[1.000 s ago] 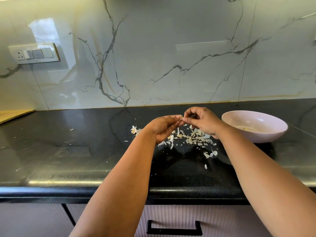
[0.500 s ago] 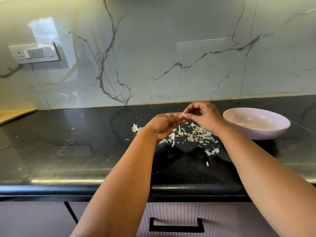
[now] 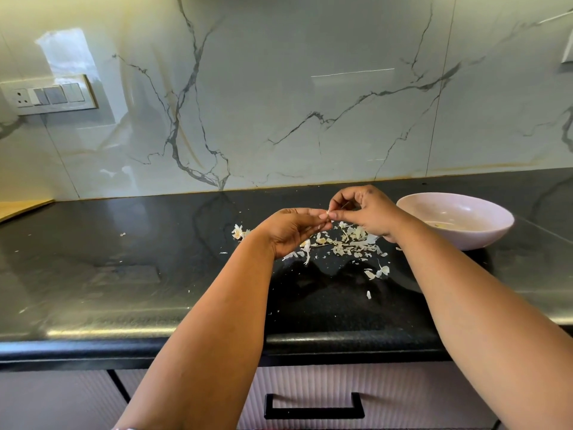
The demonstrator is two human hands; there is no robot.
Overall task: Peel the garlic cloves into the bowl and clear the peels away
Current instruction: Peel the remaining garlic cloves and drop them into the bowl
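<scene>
A small garlic clove [image 3: 326, 213] is pinched between the fingertips of my left hand [image 3: 290, 232] and my right hand [image 3: 364, 211], held above the black counter. Only a pale tip of the clove shows; the rest is hidden by my fingers. Under and between my hands lies a scatter of papery white garlic peels [image 3: 347, 242], with a few loose bits [image 3: 376, 273] nearer the front edge. To the right stands a pale pink bowl [image 3: 483, 231] with a little peeled garlic [image 3: 443, 225] visible inside.
The black stone counter [image 3: 124, 274] runs wide to the left, with tiny peel flecks [image 3: 123, 234]. A marble backsplash rises behind, carrying a switch plate [image 3: 46, 96] at the left. A wooden board corner [image 3: 21, 207] sits far left. A drawer handle [image 3: 313, 406] shows below the counter edge.
Both hands have lifted slightly and stayed joined on the clove; my right hand's fingers have shifted as they work at the skin. The bowl and peels have not moved.
</scene>
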